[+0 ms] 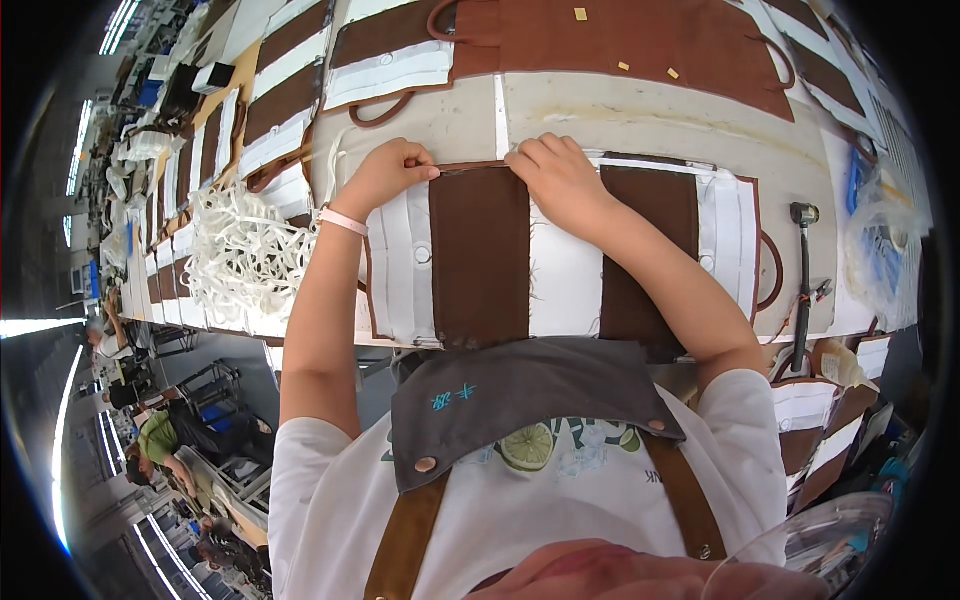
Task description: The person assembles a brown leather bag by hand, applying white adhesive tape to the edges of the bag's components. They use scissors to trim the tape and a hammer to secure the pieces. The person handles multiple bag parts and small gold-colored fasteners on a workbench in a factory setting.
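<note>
A striped bag panel (480, 260) lies on the table (440, 128) directly in front of the person, brown and white bands running away from the body, with reddish-brown edging. The left hand (388, 174) is at its far edge near the left corner, its grip pinched together on that edge, thumb against fingers. The right hand (562, 185) rests farther along the same edge, its fingers curled down; whether its grip closes on the edge cannot be told. A white strip (655, 164) runs along the edge to the right of this hand. Left of the panel is a tangled heap of white tape (245, 245); to its right lies a hammer (802, 265), with a clear plastic bag (882, 245) beyond. A large reddish-brown sheet (630, 45) lies across the table's far side.
</note>
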